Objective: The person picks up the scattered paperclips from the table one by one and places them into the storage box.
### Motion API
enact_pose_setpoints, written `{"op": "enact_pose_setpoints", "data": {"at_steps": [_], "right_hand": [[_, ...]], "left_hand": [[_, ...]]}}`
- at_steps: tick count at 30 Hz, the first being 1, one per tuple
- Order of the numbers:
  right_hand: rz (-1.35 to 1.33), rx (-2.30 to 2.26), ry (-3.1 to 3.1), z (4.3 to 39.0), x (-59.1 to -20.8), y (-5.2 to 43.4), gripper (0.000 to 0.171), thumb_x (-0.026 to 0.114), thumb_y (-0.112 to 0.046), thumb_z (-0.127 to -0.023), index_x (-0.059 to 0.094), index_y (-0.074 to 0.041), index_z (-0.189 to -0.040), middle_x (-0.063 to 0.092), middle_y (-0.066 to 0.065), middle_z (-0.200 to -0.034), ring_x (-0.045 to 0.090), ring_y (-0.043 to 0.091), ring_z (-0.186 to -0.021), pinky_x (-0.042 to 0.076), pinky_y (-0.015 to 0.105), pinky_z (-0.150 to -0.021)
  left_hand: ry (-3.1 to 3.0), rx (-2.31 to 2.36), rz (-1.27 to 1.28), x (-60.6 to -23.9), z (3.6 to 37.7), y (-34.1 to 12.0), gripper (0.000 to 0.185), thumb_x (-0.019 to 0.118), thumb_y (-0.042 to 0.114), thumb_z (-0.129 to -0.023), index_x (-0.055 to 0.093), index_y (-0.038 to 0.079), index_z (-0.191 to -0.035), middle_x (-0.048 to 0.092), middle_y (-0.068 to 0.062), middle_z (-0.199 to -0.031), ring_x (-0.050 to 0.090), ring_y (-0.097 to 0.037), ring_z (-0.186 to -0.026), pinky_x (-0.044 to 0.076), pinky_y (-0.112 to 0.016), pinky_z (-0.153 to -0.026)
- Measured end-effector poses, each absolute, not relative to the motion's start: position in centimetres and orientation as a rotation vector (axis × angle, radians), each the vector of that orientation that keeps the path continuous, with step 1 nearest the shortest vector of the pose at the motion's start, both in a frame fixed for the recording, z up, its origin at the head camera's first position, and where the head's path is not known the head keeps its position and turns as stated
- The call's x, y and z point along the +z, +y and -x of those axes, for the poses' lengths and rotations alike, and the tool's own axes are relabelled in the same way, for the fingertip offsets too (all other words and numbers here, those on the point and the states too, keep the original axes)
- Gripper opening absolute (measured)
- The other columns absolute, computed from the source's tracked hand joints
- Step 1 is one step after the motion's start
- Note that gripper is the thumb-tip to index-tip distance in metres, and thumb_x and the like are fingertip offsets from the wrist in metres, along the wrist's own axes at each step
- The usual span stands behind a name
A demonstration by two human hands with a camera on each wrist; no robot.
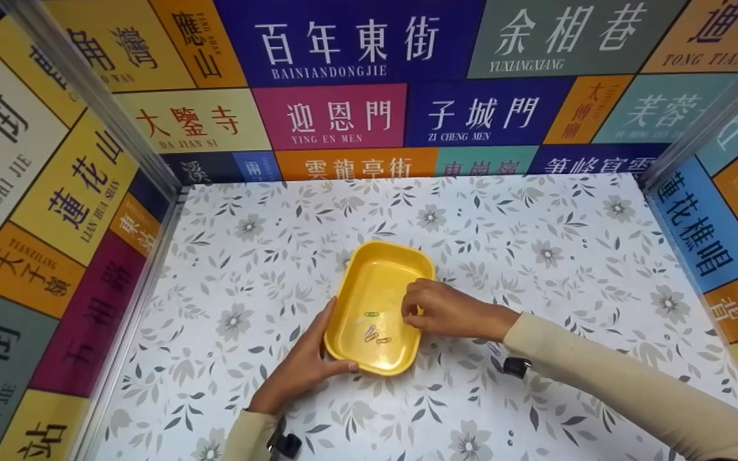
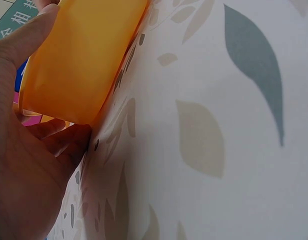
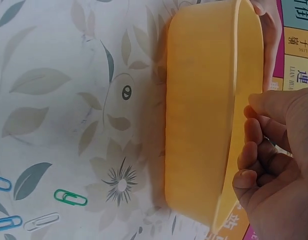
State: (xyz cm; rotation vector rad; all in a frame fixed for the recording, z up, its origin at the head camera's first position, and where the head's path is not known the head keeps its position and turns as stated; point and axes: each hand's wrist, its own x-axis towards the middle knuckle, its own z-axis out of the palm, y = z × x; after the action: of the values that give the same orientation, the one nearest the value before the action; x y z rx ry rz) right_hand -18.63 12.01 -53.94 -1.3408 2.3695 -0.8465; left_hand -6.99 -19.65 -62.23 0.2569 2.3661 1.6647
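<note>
Yellow tray, shallow, rounded rectangle, glossy, holding paper clips.

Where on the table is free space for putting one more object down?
Free: the table behind the yellow tray up to the back wall, and its left side. Crowded: around the tray, where both hands are, and paper clips lying right of it.

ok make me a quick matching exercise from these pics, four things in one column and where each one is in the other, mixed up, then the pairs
Things:
1. yellow tray
2. left hand
3. right hand
4. green paper clip

Places:
A. fingers curled over the tray's right rim
B. lying on the floral table cover outside the tray
C. in the middle of the table cover
D. gripping the tray's near left corner

Pairs: 1-C, 2-D, 3-A, 4-B
</note>
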Motion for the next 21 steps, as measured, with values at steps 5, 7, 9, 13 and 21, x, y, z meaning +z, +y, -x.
{"op": "enact_pose_setpoints", "data": {"at_steps": [5, 7, 9, 13, 21], "right_hand": [[1.323, -0.893, 2.385, 18.6, -54.3, 12.9, 0.006, 0.077, -0.013, -0.101, 0.082, -0.009, -0.102, 0.069, -0.001, -0.094, 0.062, 0.021, -0.092, 0.053, 0.039, -0.086], [1.323, -0.906, 2.389, 18.6, -54.5, 13.3, 0.006, 0.078, -0.013, -0.101, 0.082, -0.009, -0.102, 0.069, -0.001, -0.095, 0.062, 0.019, -0.092, 0.053, 0.039, -0.086], [1.309, -0.915, 2.399, 18.5, -54.7, 13.6, 0.005, 0.078, -0.013, -0.1, 0.082, -0.01, -0.101, 0.07, -0.002, -0.096, 0.061, 0.017, -0.093, 0.053, 0.039, -0.087], [1.261, -0.96, 2.402, 18.3, -54.9, 14.1, 0.004, 0.079, -0.011, -0.1, 0.082, -0.013, -0.1, 0.071, -0.005, -0.099, 0.062, 0.015, -0.094, 0.055, 0.039, -0.088], [1.242, -1.05, 2.407, 18.2, -55.2, 15.0, 0.005, 0.082, -0.011, -0.099, 0.08, -0.014, -0.097, 0.076, -0.003, -0.103, 0.066, 0.016, -0.096, 0.055, 0.04, -0.091]], "left_hand": [[2.368, 1.66, -0.26, -62.2, 7.0, -19.7, 0.134, 0.098, 0.049, -0.082, 0.009, 0.026, -0.18, 0.014, 0.008, -0.184, 0.017, -0.02, -0.168, 0.013, -0.051, -0.136], [2.373, 1.654, -0.27, -62.3, 7.0, -19.7, 0.134, 0.098, 0.049, -0.082, 0.009, 0.026, -0.18, 0.014, 0.008, -0.184, 0.017, -0.02, -0.168, 0.013, -0.051, -0.136], [2.383, 1.649, -0.283, -62.3, 7.0, -19.7, 0.134, 0.098, 0.049, -0.082, 0.009, 0.025, -0.18, 0.014, 0.008, -0.184, 0.017, -0.021, -0.168, 0.014, -0.052, -0.136], [2.391, 1.65, -0.284, -62.3, 7.0, -19.7, 0.133, 0.098, 0.048, -0.082, 0.009, 0.025, -0.18, 0.014, 0.009, -0.183, 0.017, -0.02, -0.168, 0.014, -0.051, -0.136], [2.377, 1.667, -0.26, -62.1, 6.9, -19.6, 0.134, 0.099, 0.046, -0.081, 0.01, 0.025, -0.18, 0.015, 0.008, -0.183, 0.017, -0.02, -0.168, 0.013, -0.05, -0.136]]}}
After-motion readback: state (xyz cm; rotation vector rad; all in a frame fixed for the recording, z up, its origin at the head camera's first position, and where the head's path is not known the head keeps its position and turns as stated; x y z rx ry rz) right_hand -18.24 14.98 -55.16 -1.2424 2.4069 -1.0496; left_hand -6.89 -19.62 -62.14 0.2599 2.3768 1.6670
